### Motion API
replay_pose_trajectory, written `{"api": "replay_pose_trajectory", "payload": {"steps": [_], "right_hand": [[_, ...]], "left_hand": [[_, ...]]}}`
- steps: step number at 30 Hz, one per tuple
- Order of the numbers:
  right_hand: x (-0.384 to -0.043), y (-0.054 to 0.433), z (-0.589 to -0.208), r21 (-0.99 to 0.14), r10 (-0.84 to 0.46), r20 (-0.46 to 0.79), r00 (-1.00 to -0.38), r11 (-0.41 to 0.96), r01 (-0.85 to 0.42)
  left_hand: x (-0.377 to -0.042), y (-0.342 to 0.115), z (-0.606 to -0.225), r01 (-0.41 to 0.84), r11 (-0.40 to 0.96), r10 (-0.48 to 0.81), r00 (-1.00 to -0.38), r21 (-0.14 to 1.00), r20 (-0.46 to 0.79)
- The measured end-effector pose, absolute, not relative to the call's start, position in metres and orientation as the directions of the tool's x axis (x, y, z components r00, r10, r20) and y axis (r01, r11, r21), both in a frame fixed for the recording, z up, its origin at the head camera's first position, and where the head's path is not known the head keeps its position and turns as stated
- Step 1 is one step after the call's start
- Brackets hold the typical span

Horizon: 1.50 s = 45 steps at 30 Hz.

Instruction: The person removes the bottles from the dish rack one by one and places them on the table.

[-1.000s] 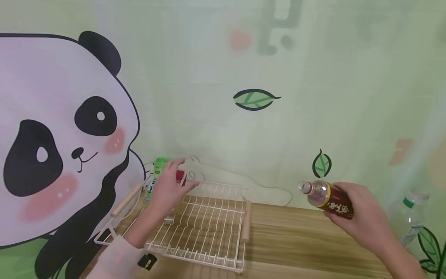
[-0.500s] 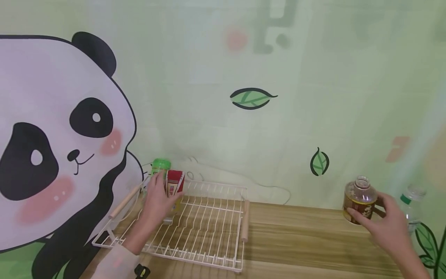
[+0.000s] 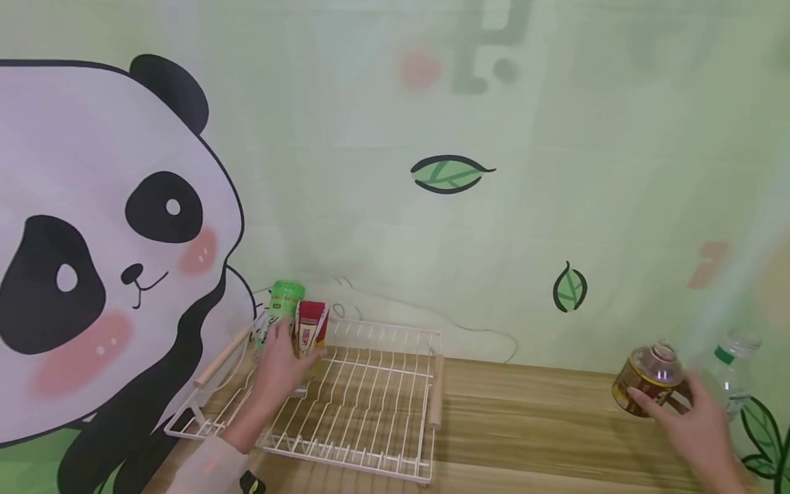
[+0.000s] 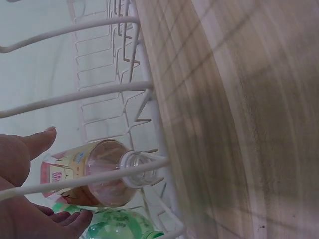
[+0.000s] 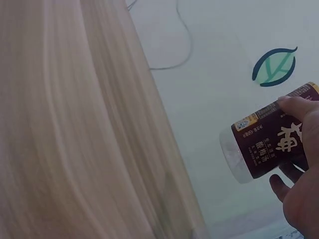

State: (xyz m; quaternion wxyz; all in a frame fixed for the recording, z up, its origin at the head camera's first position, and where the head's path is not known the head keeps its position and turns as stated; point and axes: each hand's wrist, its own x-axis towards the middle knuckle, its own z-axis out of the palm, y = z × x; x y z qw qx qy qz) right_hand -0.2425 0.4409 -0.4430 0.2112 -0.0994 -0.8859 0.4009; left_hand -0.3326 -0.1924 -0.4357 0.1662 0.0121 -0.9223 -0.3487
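Maroon label on the bottle [image 3: 638, 385], with pale lettering, a yellow band towards the neck and clear plastic at shoulder and base. Tilted, neck uppermost, raised over the tabletop [image 3: 524, 412] and near the clear bottle [image 3: 730, 377] with its green band. Held in the right hand [image 3: 696, 425], with fingers curled round the label. Step in hand, apparently: handling the bottle aloft; next calls, probably, for a firm hold, controlled tilt and care around the clear bottle. Over at the rack [image 3: 435, 401], left hand [image 3: 280, 367] with fingers rather wide, gripping nothing, beside the red-ended bottle [image 3: 313, 321] and green bottle [image 3: 287, 297] (both neck down, judging by the left wrist view). Contact there: cannot tell.
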Motion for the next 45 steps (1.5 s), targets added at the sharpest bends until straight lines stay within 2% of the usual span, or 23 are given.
{"api": "replay_pose_trajectory", "payload": {"steps": [11,24,32,45], "right_hand": [[-0.247,0.449,-0.463,-0.747,0.408,0.252,-0.878,0.658,0.091],[-0.249,0.454,-0.477,-0.755,0.459,0.116,-0.881,0.617,0.222],[-0.248,0.457,-0.484,-0.727,0.454,0.123,-0.882,0.646,0.231],[-0.25,0.461,-0.493,-0.701,0.466,0.082,-0.881,0.655,0.281]], "left_hand": [[-0.335,-0.186,-0.445,0.079,0.754,-0.128,-0.956,0.652,0.264],[-0.332,-0.19,-0.45,0.095,0.755,-0.126,-0.95,0.649,0.286],[-0.334,-0.189,-0.453,0.048,0.736,-0.148,-0.962,0.676,0.23],[-0.337,-0.192,-0.453,0.078,0.75,-0.123,-0.959,0.657,0.254]]}}
